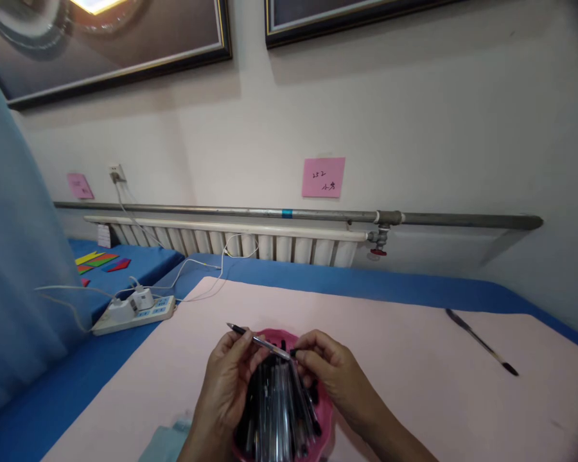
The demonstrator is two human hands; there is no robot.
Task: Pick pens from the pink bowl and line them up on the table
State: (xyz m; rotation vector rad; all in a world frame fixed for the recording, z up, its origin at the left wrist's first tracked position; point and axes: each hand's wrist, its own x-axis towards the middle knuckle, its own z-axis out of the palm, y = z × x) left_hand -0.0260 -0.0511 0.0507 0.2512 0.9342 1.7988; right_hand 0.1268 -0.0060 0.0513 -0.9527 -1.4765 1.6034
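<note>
Head view: the left hand (230, 374) grasped a clear-and-black plastic pen (270, 348). The right hand (331, 366) pinched a small black piece (293, 352) at its rear, above a pink plastic bowl (325, 418).

Head view, one: my only feed, worn on the person's head, looking from the near side of the pink surface (414, 359). Faces forward and down; left hand (228, 378) and right hand (330, 366) close, surface's far edge farther off, wall (414, 128) behind. Near edge falls below my frame.
</note>
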